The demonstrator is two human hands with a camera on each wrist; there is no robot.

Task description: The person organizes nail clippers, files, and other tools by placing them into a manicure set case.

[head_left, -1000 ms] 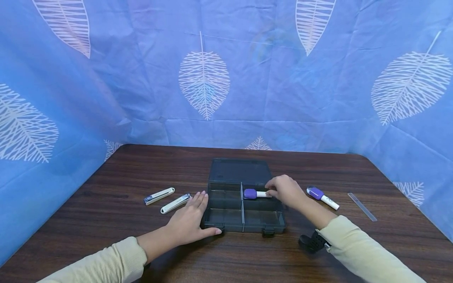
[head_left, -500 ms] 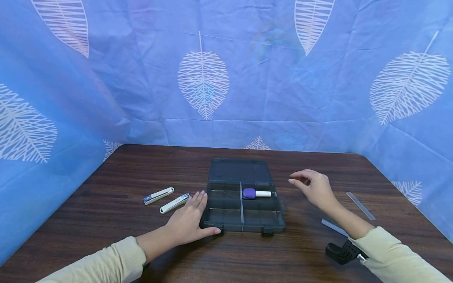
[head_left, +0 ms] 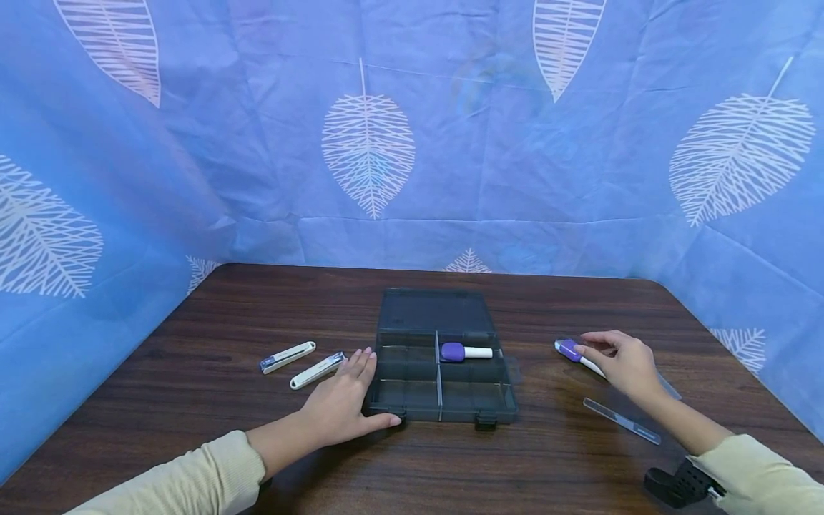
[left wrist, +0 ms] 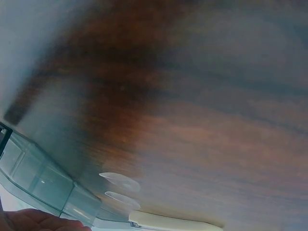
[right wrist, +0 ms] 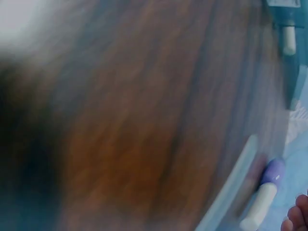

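A dark see-through compartment box (head_left: 412, 390) lies open mid-table, also seen in the left wrist view as a box corner (left wrist: 38, 178). One purple-and-white tool (head_left: 465, 351) lies in its right rear compartment. My left hand (head_left: 344, 400) rests flat on the table against the box's left side, thumb along the front edge. My right hand (head_left: 619, 361) reaches over a second purple-and-white tool (head_left: 570, 350) on the table right of the box. Its fingertips are at the tool's white end, without a clear grip. The blurred right wrist view shows that tool (right wrist: 267, 190) just clear of a fingertip (right wrist: 294, 220).
Two white nail clippers (head_left: 288, 355) (head_left: 317, 370) lie left of the box, one clipper (left wrist: 173, 222) near my left fingers. A glass nail file (head_left: 621, 420) lies by my right forearm. Another file (head_left: 671, 390) is partly hidden behind the right hand. Blue leaf-print cloth surrounds the wooden table (head_left: 257, 307).
My right hand let go of the tool in the box, lifted away and moved right and down to the second tool on the table. The left hand stayed put.
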